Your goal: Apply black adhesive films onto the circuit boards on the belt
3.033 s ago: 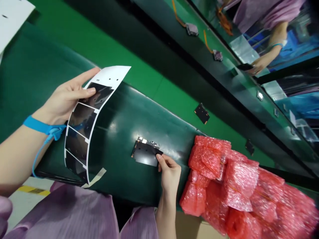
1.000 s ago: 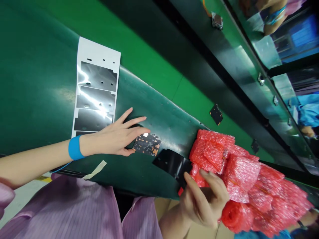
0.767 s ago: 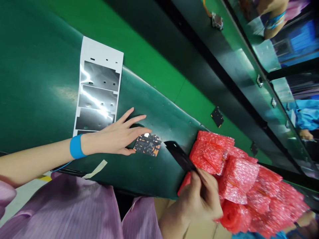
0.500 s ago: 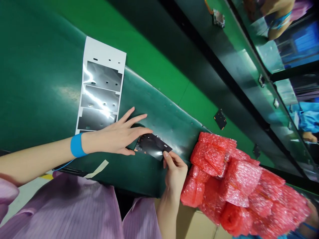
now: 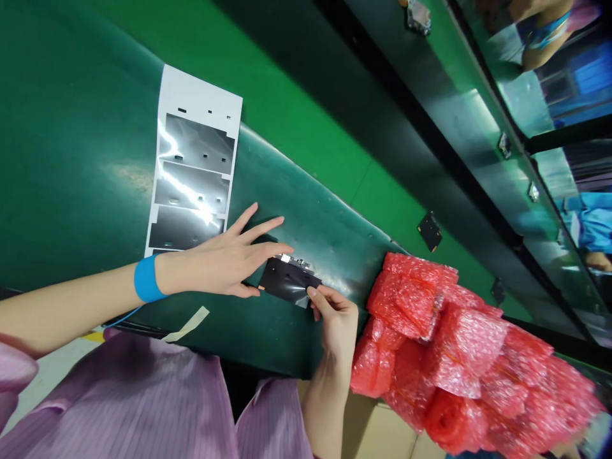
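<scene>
A small circuit board lies on the green mat, most of it under a dark film. Silvery components show along its upper edge. My left hand steadies the board's left end between forefinger and thumb, its other fingers spread. My right hand pinches the film's right corner between thumb and fingers. Left of the board is a white backing sheet bearing several dark film pieces with small cut-outs. My left forearm hides its lower end.
Red bubble-wrapped bundles are piled at the right. A paper strip lies near the mat's front edge. Beyond the mat runs a green belt carrying another dark board. Part of a co-worker's arm shows at the upper right.
The film has shifted down and left and turned slightly, now lying more squarely over the board and exposing the upper-edge components. My right hand moved slightly left with it; my left hand stayed put.
</scene>
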`<move>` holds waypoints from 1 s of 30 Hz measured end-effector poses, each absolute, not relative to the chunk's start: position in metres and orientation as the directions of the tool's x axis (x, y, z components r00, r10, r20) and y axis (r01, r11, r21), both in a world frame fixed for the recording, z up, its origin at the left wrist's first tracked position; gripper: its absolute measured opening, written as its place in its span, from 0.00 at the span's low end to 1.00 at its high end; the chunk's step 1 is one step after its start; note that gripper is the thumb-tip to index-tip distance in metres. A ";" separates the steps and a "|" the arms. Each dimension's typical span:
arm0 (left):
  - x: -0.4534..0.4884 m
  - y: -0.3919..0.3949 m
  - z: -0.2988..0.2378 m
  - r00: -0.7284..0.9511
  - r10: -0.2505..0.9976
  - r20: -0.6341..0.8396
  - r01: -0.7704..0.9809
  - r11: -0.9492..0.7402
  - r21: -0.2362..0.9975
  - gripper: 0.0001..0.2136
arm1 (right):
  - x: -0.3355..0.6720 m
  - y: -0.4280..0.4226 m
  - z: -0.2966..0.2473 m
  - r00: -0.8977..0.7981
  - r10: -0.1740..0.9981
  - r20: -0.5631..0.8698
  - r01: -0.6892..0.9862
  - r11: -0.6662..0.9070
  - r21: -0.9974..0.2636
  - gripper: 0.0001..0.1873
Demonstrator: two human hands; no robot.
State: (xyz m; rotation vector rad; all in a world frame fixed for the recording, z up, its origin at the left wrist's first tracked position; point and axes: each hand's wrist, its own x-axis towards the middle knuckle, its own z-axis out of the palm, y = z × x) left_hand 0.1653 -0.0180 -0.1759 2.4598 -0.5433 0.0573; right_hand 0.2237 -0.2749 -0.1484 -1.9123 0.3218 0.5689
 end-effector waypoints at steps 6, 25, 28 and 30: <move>0.165 -0.018 -0.176 0.910 -0.379 0.169 -0.406 -0.730 0.549 0.39 | 0.223 -0.275 -0.150 0.849 0.029 -0.528 -0.470 -0.418 -0.778 0.16; 0.164 -0.017 -0.177 0.910 -0.376 0.177 -0.408 -0.730 0.548 0.39 | 0.222 -0.276 -0.152 0.852 0.032 -0.523 -0.465 -0.416 -0.782 0.16; 0.164 -0.017 -0.177 0.910 -0.380 0.165 -0.406 -0.733 0.546 0.38 | 0.222 -0.277 -0.153 0.850 0.039 -0.525 -0.463 -0.417 -0.782 0.16; 0.164 -0.017 -0.177 0.908 -0.387 0.158 -0.408 -0.736 0.540 0.38 | 0.222 -0.277 -0.153 0.849 0.036 -0.528 -0.467 -0.420 -0.779 0.16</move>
